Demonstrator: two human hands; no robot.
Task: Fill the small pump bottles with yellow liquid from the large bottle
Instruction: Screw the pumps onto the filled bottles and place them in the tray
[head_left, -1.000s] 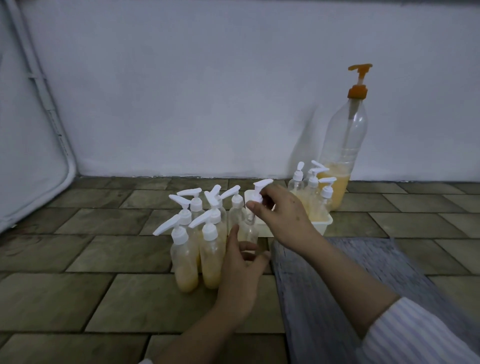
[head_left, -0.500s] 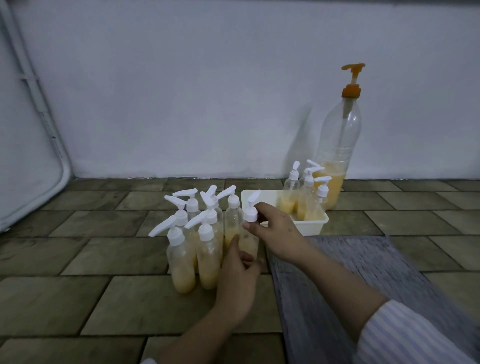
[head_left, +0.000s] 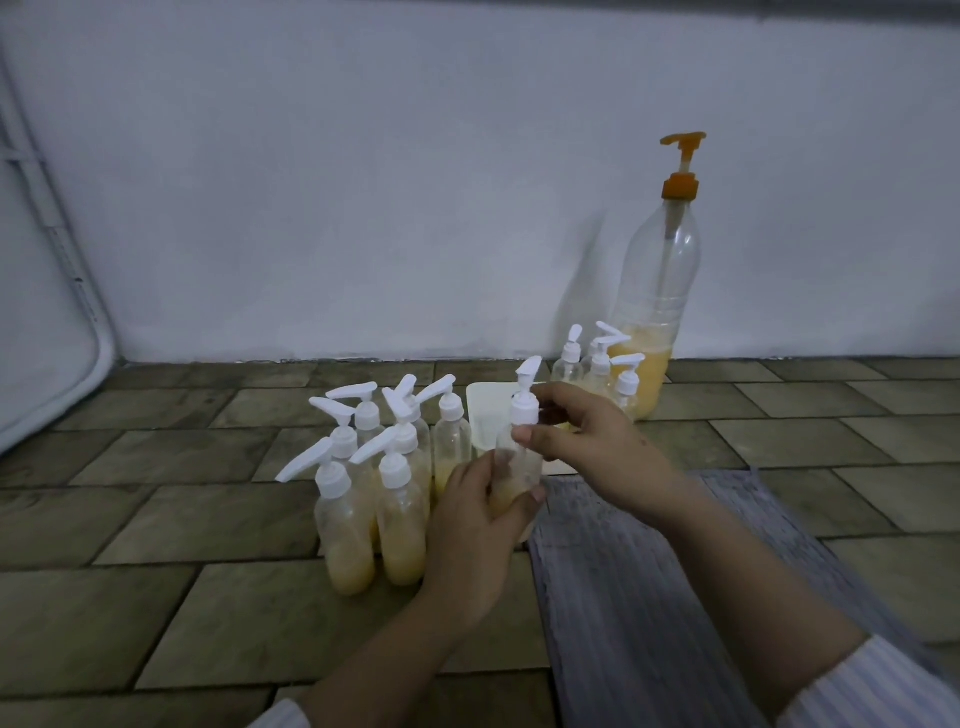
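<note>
My left hand (head_left: 475, 525) grips the body of a small clear pump bottle (head_left: 511, 465) with yellow liquid at its bottom. My right hand (head_left: 587, 441) pinches that bottle's white pump cap (head_left: 524, 402) at the collar. Left of it, several small pump bottles (head_left: 374, 499) partly filled with yellow liquid stand clustered on the floor. Three more small bottles (head_left: 602, 371) stand in a white tray (head_left: 480, 410) behind my hands. The large clear bottle (head_left: 657, 291) with an orange pump stands against the wall, yellow liquid low in it.
A grey striped mat (head_left: 649, 571) lies on the tiled floor under my right forearm. A white wall runs along the back. A pale curved panel (head_left: 47, 332) stands at the far left.
The white pump cap in my right hand came down from above onto the bottle held in my left hand. Both hands now hold the same bottle, lifted slightly.
</note>
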